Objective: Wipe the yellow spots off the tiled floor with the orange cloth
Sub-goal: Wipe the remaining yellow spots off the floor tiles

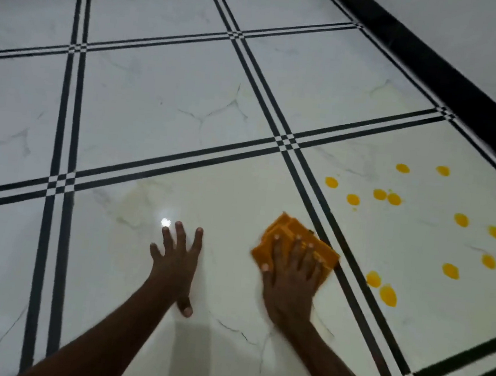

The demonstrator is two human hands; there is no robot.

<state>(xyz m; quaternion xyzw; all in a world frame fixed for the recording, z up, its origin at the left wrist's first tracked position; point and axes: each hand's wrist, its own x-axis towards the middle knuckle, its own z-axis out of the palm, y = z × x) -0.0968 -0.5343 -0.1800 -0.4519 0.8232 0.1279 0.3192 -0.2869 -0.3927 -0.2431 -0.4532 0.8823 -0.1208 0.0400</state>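
Note:
A folded orange cloth (286,229) lies flat on the white tiled floor (164,104), just left of a black double stripe. My right hand (291,278) presses down on its near half with fingers spread. My left hand (177,260) rests flat on the bare tile to the left, fingers apart, holding nothing. Several yellow spots (461,220) are scattered over the tile to the right of the stripe, the closest pair (388,295) a short way right of the cloth.
Black double stripes (314,179) divide the floor into large marble-look tiles. A black skirting band (451,77) runs along the wall at the right and far edge. A bright light reflection (165,222) shows by my left fingertips.

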